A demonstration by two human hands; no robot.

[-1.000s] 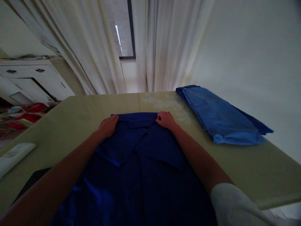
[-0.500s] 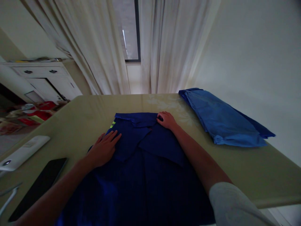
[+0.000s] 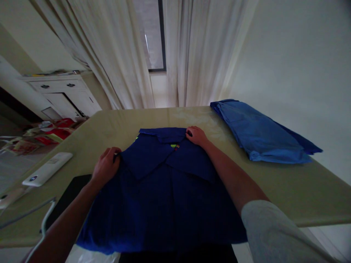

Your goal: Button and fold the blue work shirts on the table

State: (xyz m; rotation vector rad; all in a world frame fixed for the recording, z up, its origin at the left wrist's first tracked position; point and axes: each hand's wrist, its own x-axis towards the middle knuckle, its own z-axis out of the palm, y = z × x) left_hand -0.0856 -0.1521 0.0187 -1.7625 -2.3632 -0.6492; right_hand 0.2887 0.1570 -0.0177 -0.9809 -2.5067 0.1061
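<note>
A dark blue collared shirt [image 3: 156,204] lies spread in front of me, its collar toward the far side and its lower edge over the table's near edge. My left hand [image 3: 107,163] pinches the cloth at the shirt's left shoulder, thumb and fingers closed on it. At the right end of the collar, my right hand [image 3: 197,136] has its fingers curled around the fabric. A small label with green and red shows inside the neck opening.
Folded blue garments [image 3: 260,133] lie at the table's right. On the left are a white device [image 3: 48,169], a black flat object [image 3: 70,195] and a white wire-like piece [image 3: 47,215]. Curtains [image 3: 109,54] hang behind the table [image 3: 123,117].
My left hand has gone from lying flat on the shirt to gripping its left shoulder edge, farther left. The shirt's lower edge now shows. My right hand stays at the collar.
</note>
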